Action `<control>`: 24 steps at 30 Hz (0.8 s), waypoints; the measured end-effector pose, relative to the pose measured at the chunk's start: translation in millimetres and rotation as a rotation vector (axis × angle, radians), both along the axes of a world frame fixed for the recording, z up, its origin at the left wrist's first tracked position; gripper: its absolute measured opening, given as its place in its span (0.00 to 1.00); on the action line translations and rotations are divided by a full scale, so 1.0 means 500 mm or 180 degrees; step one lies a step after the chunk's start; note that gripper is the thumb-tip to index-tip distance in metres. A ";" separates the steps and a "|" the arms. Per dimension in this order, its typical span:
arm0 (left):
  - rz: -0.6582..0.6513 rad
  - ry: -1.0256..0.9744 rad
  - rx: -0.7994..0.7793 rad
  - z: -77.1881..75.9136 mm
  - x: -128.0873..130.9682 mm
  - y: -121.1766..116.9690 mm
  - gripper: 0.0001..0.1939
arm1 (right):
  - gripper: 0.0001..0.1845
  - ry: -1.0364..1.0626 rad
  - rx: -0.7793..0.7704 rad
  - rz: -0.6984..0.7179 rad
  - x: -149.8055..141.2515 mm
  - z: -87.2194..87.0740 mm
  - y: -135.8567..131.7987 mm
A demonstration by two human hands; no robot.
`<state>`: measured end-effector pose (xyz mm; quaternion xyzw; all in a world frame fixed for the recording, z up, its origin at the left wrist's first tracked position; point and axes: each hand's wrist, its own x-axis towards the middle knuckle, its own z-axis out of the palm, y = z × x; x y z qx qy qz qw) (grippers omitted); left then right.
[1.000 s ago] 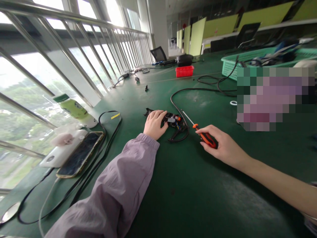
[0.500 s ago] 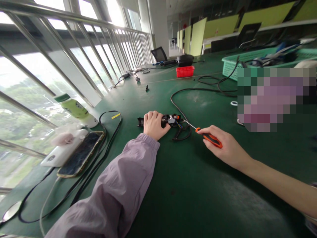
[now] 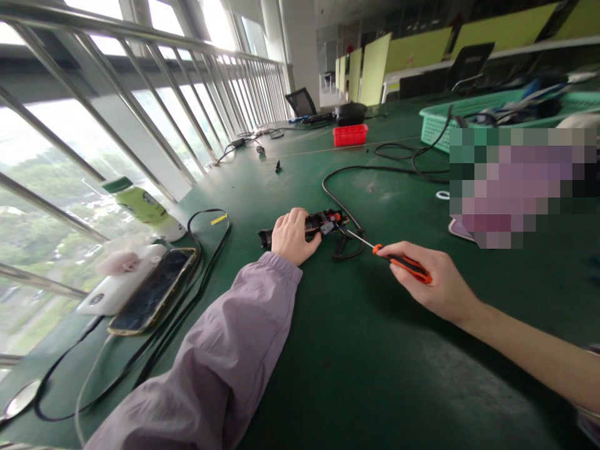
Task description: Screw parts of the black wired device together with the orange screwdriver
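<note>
My left hand is wrapped over a dark, opened electrical device lying on the green table. Its right end shows bare inner parts, coloured wires and a small orange-red piece. A black cable runs out from that end. In my right hand is a screwdriver with an orange and black handle, gripped between thumb and fingers. Its thin metal shaft points left, with the tip close to the device's wired end; whether it touches is too small to tell. A black loop-shaped part lies just below that end.
On the left are a phone, a white box-like item, a green-capped bottle and a black strap, beside the railing. Farther back stand a red basket and a green basket. A blurred-out patch covers the right.
The device's right end has tilted slightly upward and away under my left hand. My right hand has drawn the screwdriver a little to the right and toward me.
</note>
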<state>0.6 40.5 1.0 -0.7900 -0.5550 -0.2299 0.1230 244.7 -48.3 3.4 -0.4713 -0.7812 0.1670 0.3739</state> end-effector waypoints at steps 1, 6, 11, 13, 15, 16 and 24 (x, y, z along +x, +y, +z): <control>-0.0012 0.0004 -0.0004 0.001 0.000 0.000 0.15 | 0.10 0.0026 0.0030 0.0018 0.000 0.001 -0.001; 0.0052 0.0082 -0.0023 0.003 0.000 -0.002 0.14 | 0.10 0.0166 0.0186 0.0124 0.000 0.004 -0.005; 0.0130 0.0188 0.0035 0.002 0.001 -0.003 0.14 | 0.10 0.0083 0.0239 0.0317 -0.002 0.006 -0.008; 0.0162 0.0187 0.0021 0.001 0.000 -0.002 0.14 | 0.11 0.0044 0.0223 0.0387 -0.002 0.005 -0.009; 0.0186 0.0171 0.0020 0.000 0.000 -0.001 0.14 | 0.11 0.0005 0.0196 0.0444 -0.002 0.003 -0.009; 0.0195 0.0161 0.0015 -0.001 0.000 0.000 0.15 | 0.11 -0.0024 0.0181 0.0461 -0.002 0.002 -0.009; 0.0207 0.0101 -0.0127 -0.001 0.001 0.001 0.16 | 0.11 -0.0040 0.0106 0.0213 -0.001 0.000 -0.004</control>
